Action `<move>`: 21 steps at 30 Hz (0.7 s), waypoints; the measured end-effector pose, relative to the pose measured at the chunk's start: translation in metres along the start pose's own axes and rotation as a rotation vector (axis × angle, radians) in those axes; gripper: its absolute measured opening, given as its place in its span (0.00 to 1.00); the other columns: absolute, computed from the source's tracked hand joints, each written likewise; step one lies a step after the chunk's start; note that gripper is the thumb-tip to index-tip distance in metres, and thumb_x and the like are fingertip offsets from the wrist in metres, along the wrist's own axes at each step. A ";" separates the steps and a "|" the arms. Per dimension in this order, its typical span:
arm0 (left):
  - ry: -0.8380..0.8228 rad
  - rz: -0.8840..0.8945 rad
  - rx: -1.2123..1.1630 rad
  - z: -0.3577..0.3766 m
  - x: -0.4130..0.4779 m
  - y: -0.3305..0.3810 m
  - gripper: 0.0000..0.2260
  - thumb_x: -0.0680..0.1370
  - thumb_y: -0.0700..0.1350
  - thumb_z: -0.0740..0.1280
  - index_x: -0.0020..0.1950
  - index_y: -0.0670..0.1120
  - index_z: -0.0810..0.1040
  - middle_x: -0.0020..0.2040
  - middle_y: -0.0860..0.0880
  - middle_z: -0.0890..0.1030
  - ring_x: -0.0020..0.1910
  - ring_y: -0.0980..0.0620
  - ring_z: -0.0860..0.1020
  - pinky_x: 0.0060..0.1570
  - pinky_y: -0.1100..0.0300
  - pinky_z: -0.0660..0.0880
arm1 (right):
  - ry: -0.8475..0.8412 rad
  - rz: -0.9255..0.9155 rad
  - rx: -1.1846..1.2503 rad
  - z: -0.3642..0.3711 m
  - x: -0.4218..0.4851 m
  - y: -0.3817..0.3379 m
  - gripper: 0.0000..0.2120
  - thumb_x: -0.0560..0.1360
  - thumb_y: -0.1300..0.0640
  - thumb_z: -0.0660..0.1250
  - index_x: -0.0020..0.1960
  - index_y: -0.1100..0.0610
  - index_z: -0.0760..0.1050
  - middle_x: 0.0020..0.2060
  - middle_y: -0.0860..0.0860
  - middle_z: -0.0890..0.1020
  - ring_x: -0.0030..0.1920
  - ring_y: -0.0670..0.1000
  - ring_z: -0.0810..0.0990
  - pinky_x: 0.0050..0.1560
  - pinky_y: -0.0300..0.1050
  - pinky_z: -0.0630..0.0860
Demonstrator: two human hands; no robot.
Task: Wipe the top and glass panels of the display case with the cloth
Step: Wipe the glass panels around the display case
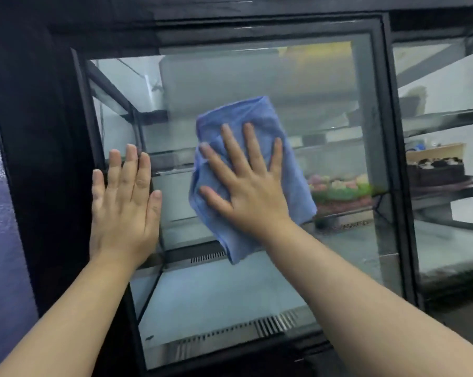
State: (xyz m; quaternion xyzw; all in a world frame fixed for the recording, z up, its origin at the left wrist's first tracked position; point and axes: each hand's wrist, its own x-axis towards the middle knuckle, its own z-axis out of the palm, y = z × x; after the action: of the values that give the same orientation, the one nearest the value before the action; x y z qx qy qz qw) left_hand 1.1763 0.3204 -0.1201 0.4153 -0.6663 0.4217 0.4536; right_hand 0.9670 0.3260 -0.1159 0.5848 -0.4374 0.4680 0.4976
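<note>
My hands are flat on the side glass of the display case, the right one pressing the cloth.

The display case (390,131) fills my view, black-framed, its side glass panel (325,85) facing me with empty shelves and vent grilles (270,322) showing through it. Behind the next pane to the right sit a chocolate cake (438,170) and, lower and blurred, a cake with pastel flowers (341,186). The blue cloth (257,118) lies folded against the middle of the glass panel. My right hand (253,194) is spread wide on it, fingers fanned, pinning the cloth to the glass without gripping. My left hand (125,208) is open too, fingers close together, palm flat near the panel's left edge, just beside the cloth and holding nothing.
</note>
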 end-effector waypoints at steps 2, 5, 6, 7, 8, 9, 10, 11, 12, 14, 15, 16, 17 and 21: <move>0.005 -0.016 -0.011 -0.002 -0.003 0.001 0.26 0.81 0.51 0.45 0.77 0.44 0.45 0.78 0.49 0.45 0.76 0.51 0.40 0.73 0.55 0.31 | -0.100 -0.327 -0.029 -0.008 -0.041 0.013 0.27 0.76 0.36 0.56 0.73 0.41 0.62 0.75 0.49 0.62 0.75 0.59 0.57 0.70 0.71 0.48; -0.003 -0.007 0.003 -0.003 -0.022 0.003 0.25 0.81 0.50 0.45 0.77 0.45 0.44 0.78 0.47 0.46 0.77 0.48 0.43 0.73 0.52 0.31 | -0.116 -0.264 -0.114 -0.016 -0.058 0.078 0.29 0.75 0.35 0.54 0.74 0.40 0.55 0.74 0.49 0.61 0.72 0.60 0.64 0.70 0.69 0.48; -0.003 0.004 0.000 -0.001 -0.031 0.003 0.26 0.81 0.50 0.46 0.77 0.44 0.45 0.78 0.47 0.46 0.77 0.47 0.43 0.73 0.51 0.33 | -0.088 -0.077 -0.128 -0.017 -0.051 0.090 0.30 0.75 0.35 0.54 0.75 0.41 0.54 0.75 0.50 0.59 0.73 0.60 0.62 0.69 0.70 0.49; -0.008 0.010 -0.001 0.002 -0.041 0.004 0.25 0.81 0.50 0.46 0.77 0.44 0.46 0.78 0.47 0.47 0.77 0.47 0.43 0.74 0.50 0.34 | -0.056 0.123 -0.125 -0.016 -0.039 0.090 0.30 0.75 0.35 0.53 0.75 0.42 0.54 0.76 0.51 0.58 0.75 0.61 0.58 0.69 0.72 0.48; -0.015 0.012 -0.001 0.005 -0.049 0.004 0.25 0.82 0.50 0.46 0.77 0.44 0.46 0.78 0.47 0.47 0.77 0.47 0.43 0.74 0.49 0.35 | -0.023 0.284 -0.117 -0.013 -0.026 0.078 0.30 0.76 0.36 0.52 0.76 0.43 0.54 0.77 0.52 0.56 0.76 0.61 0.54 0.69 0.72 0.47; -0.020 0.009 0.006 0.008 -0.055 0.005 0.25 0.82 0.50 0.45 0.77 0.44 0.46 0.78 0.47 0.47 0.77 0.48 0.41 0.74 0.48 0.35 | -0.005 0.384 -0.107 -0.008 -0.015 0.057 0.30 0.76 0.36 0.51 0.76 0.43 0.55 0.77 0.53 0.55 0.76 0.62 0.52 0.68 0.72 0.46; -0.017 0.001 0.016 0.010 -0.059 0.005 0.25 0.82 0.50 0.44 0.77 0.44 0.46 0.78 0.47 0.47 0.76 0.49 0.40 0.74 0.48 0.35 | 0.004 0.402 -0.099 -0.004 -0.010 0.031 0.30 0.76 0.36 0.51 0.75 0.44 0.57 0.77 0.54 0.56 0.76 0.62 0.52 0.69 0.72 0.46; -0.009 -0.013 0.025 0.012 -0.061 0.006 0.25 0.82 0.50 0.44 0.77 0.44 0.46 0.78 0.46 0.48 0.76 0.49 0.40 0.74 0.48 0.35 | 0.007 0.344 -0.085 -0.001 -0.016 0.005 0.29 0.76 0.36 0.51 0.75 0.44 0.58 0.76 0.54 0.57 0.76 0.63 0.52 0.69 0.72 0.46; 0.006 -0.035 0.029 0.011 -0.062 0.007 0.24 0.82 0.50 0.45 0.77 0.43 0.46 0.78 0.45 0.49 0.76 0.49 0.40 0.74 0.48 0.35 | -0.001 0.237 -0.057 0.003 -0.033 -0.018 0.28 0.77 0.36 0.52 0.75 0.44 0.59 0.76 0.54 0.58 0.75 0.62 0.54 0.69 0.72 0.46; 0.043 -0.089 0.017 0.009 -0.070 0.014 0.24 0.82 0.49 0.47 0.77 0.42 0.48 0.77 0.42 0.52 0.76 0.46 0.44 0.74 0.47 0.37 | -0.088 0.007 -0.014 0.004 -0.096 -0.037 0.27 0.76 0.36 0.54 0.74 0.43 0.61 0.75 0.52 0.61 0.75 0.61 0.58 0.68 0.73 0.48; 0.049 -0.106 0.003 0.008 -0.078 0.018 0.24 0.82 0.48 0.48 0.77 0.42 0.48 0.77 0.42 0.53 0.76 0.44 0.46 0.74 0.47 0.38 | -0.129 -0.086 -0.019 0.000 -0.129 -0.032 0.28 0.76 0.36 0.55 0.74 0.43 0.61 0.75 0.51 0.62 0.73 0.61 0.62 0.68 0.73 0.50; 0.036 -0.116 -0.007 0.008 -0.086 0.021 0.25 0.82 0.49 0.48 0.77 0.42 0.48 0.77 0.42 0.53 0.76 0.43 0.46 0.74 0.47 0.39 | -0.160 -0.151 -0.041 -0.004 -0.153 -0.017 0.28 0.76 0.35 0.55 0.74 0.42 0.60 0.74 0.49 0.62 0.70 0.60 0.66 0.67 0.73 0.52; 0.005 -0.121 -0.012 0.010 -0.095 0.024 0.25 0.82 0.49 0.47 0.77 0.43 0.46 0.77 0.43 0.51 0.76 0.44 0.44 0.74 0.47 0.38 | -0.184 -0.171 -0.079 -0.007 -0.168 0.003 0.28 0.76 0.35 0.54 0.74 0.41 0.58 0.74 0.49 0.62 0.67 0.60 0.68 0.67 0.72 0.53; -0.083 -0.137 0.000 0.019 -0.112 0.027 0.24 0.82 0.51 0.43 0.76 0.47 0.39 0.78 0.45 0.48 0.75 0.50 0.35 0.74 0.48 0.36 | -0.101 0.436 -0.117 -0.007 -0.135 0.034 0.31 0.76 0.36 0.52 0.76 0.46 0.56 0.76 0.56 0.58 0.74 0.64 0.57 0.67 0.75 0.49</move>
State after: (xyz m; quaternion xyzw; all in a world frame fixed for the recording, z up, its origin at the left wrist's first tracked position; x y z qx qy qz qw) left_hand 1.1739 0.3299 -0.2366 0.4771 -0.6545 0.3721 0.4533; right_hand 0.9083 0.3348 -0.2426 0.4694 -0.6041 0.5084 0.3952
